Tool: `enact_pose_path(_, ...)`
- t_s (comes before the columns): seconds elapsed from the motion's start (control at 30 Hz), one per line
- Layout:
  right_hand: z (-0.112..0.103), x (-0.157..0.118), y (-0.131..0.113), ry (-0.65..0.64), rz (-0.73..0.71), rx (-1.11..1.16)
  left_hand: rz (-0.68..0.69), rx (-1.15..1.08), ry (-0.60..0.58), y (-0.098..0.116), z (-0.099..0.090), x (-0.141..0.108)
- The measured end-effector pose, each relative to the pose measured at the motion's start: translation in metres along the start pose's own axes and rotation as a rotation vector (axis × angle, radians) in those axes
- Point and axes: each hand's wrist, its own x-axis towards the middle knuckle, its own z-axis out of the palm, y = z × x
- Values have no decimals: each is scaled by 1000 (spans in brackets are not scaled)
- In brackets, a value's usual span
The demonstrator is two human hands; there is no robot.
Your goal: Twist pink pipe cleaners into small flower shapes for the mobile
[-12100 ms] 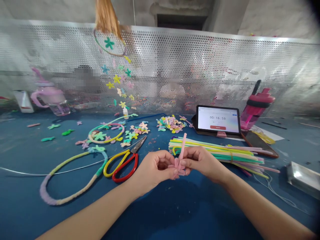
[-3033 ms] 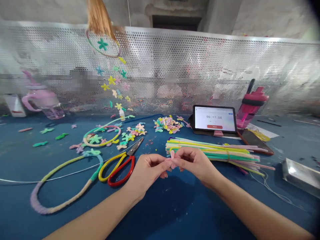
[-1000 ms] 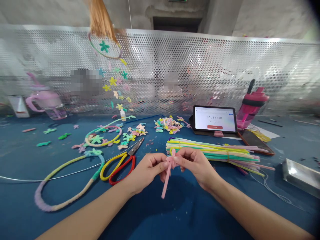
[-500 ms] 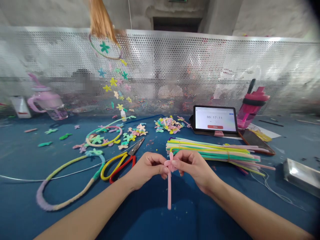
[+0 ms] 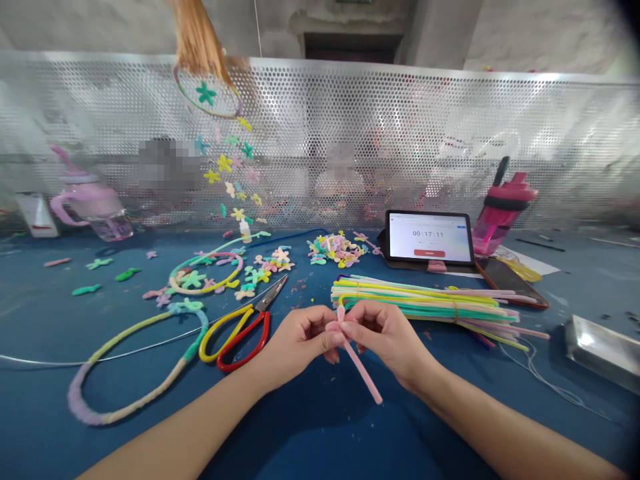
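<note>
Between both hands is a pink pipe cleaner (image 5: 364, 375), its upper part bent into small loops and its straight tail slanting down to the right. My left hand (image 5: 307, 340) pinches the looped part between thumb and fingers. My right hand (image 5: 377, 330) pinches the same part from the other side, thumb close to the left thumb. Just behind the hands lies a bundle of coloured pipe cleaners (image 5: 425, 300). Scissors (image 5: 245, 333) with one yellow and one red handle lie left of my left hand, blades pointing away.
A fuzzy multicoloured ring (image 5: 135, 320) and a thin wire (image 5: 45, 362) lie at left. Flower pieces (image 5: 337, 247) are heaped at the back. A tablet (image 5: 429, 237) with a timer, a pink bottle (image 5: 505, 210), a phone (image 5: 513, 280) and a metal box (image 5: 603, 350) stand or lie at right.
The pink tail has swung from hanging straight down to slanting right. My left thumb has shifted right, over the loops. The view has moved slightly.
</note>
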Motion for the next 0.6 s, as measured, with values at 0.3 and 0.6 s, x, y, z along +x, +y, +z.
enact_pose_path(0.3,-1,0,3,-20,17,-31,43,220,85,5,5,-4)
enact_pose_path(0.6,-3,4,1,-79,63,-1,14,206,120,2,4,-2)
